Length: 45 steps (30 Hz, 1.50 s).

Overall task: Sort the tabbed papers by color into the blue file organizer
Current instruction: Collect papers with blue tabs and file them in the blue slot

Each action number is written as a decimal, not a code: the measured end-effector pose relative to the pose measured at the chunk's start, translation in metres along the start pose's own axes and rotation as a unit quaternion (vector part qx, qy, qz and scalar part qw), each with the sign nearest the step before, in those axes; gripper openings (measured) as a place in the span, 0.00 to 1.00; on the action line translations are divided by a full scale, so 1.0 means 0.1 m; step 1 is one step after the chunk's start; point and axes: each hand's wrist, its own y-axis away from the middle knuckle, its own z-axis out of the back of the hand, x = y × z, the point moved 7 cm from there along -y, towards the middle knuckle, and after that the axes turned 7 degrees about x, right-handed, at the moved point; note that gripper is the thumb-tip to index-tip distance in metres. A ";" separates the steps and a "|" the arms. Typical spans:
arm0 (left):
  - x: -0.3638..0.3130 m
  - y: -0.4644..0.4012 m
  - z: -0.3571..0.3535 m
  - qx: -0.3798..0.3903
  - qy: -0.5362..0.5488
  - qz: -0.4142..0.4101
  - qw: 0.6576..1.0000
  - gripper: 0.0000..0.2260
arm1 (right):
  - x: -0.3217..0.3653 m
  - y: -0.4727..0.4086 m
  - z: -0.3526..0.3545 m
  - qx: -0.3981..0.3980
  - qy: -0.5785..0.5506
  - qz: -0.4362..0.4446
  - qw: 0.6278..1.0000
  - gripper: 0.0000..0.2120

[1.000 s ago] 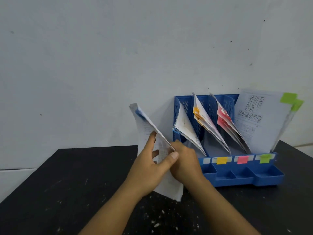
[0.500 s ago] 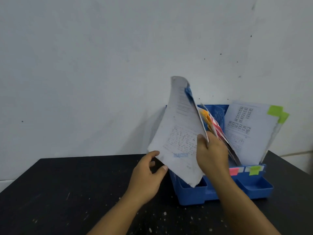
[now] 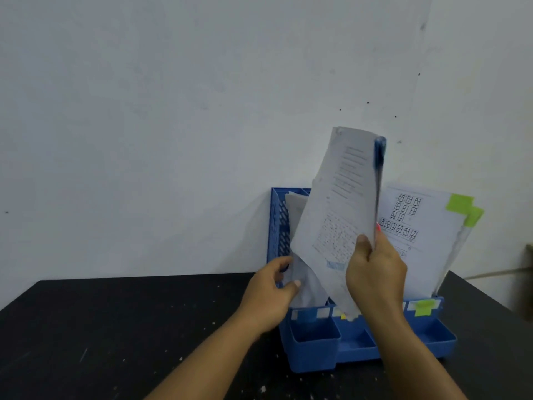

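My right hand [image 3: 375, 272] grips a stack of printed papers with blue tabs [image 3: 343, 215], held upright and tilted over the left part of the blue file organizer [image 3: 314, 350]. My left hand [image 3: 271, 293] pinches the lower edge of the papers standing in the organizer's leftmost slot [image 3: 295, 206]. In the rightmost slot lean papers with green tabs [image 3: 412, 226]. A green label [image 3: 423, 308] marks that slot's front. The orange and pink tabbed papers are hidden behind the held stack.
The organizer stands on a black table [image 3: 115, 327] against a white wall [image 3: 173, 111]. Its front has small open trays. White specks dot the tabletop. A blurred dark object [image 3: 526, 284] sits at the right edge.
My right hand has carried the blue-tabbed stack rightward and up over the organizer. My left hand let go of the stack and now pinches the papers in the leftmost slot.
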 end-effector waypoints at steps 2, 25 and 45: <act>-0.09 -0.08 0.04 -0.011 0.007 -0.011 1.000 0.20 | 0.04 0.01 -0.09 0.000 0.014 0.012 1.000 0.15; -0.83 -0.56 0.19 -0.163 -0.036 -0.049 0.985 0.15 | -0.09 -0.05 -0.42 0.107 -0.025 0.041 0.993 0.21; -0.70 -0.60 -0.32 -0.165 -0.156 -0.074 0.971 0.24 | -0.24 -0.50 -0.14 0.034 0.004 0.035 0.999 0.15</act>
